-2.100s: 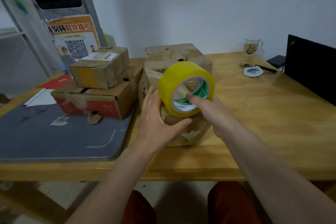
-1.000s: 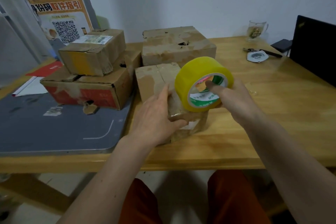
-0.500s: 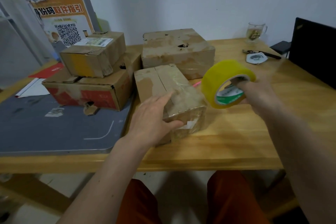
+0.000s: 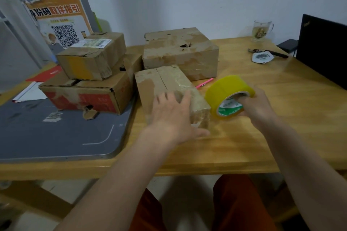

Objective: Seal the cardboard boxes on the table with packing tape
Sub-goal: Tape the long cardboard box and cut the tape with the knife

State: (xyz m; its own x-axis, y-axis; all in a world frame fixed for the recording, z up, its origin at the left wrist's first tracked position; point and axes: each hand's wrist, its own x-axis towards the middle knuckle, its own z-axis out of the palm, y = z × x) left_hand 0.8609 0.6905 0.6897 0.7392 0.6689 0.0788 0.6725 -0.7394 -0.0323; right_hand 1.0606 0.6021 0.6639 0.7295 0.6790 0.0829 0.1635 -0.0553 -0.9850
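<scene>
a: where's the yellow tape roll [image 4: 228, 93]?
b: in the right hand [image 4: 258, 106], fingers hooked into its core, just right of the small box [image 4: 165, 84].
a: left hand [image 4: 173, 116]?
b: flat, spread on the box, hiding its near top.

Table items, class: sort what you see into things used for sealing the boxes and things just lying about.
For the job: tape roll in the right hand; small box under the left hand; big box; stacked boxes.

Lying about: glass mug; pink pen; laptop; red folder.
</scene>
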